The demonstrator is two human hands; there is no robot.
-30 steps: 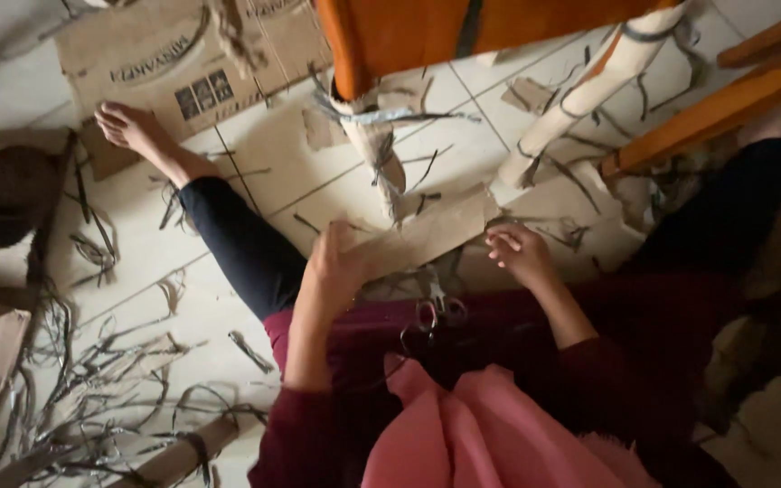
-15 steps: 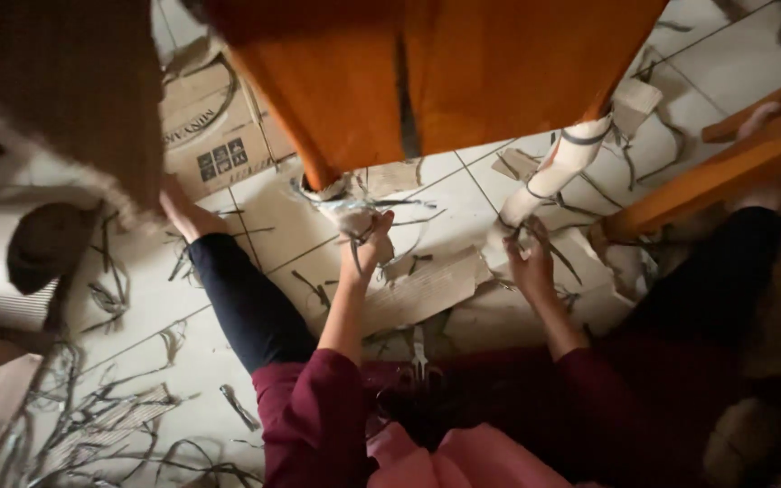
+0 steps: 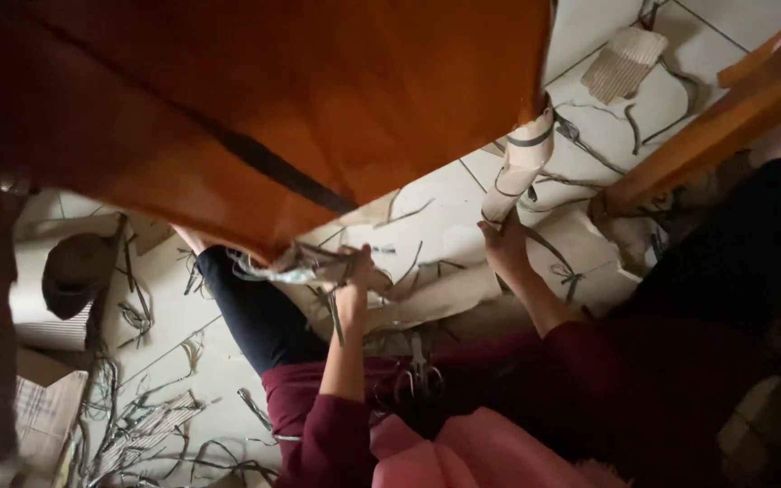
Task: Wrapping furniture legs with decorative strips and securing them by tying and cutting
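Observation:
An orange wooden table top (image 3: 300, 108) fills the upper left, seen from close above. My left hand (image 3: 352, 276) grips the wrapped bottom of its near leg (image 3: 305, 268), among loose grey strips. My right hand (image 3: 504, 244) holds the lower end of the far leg (image 3: 522, 163), which is wrapped in pale cardboard with dark bands. A torn piece of cardboard (image 3: 436, 294) lies on the tiled floor between my hands. Scissors (image 3: 419, 370) rest in my lap on the dark red cloth.
A pink cloth (image 3: 463, 452) lies over my lap. Orange wooden bars (image 3: 716, 126) stand at the right. A dark brown round object (image 3: 74, 271) sits at the left on a cardboard roll. Several grey strips (image 3: 137, 425) litter the floor at lower left. A corrugated scrap (image 3: 624, 63) lies top right.
The table top has swung closer and now covers much more of the view. Both hands moved from the flat cardboard up to the two wrapped legs and took hold.

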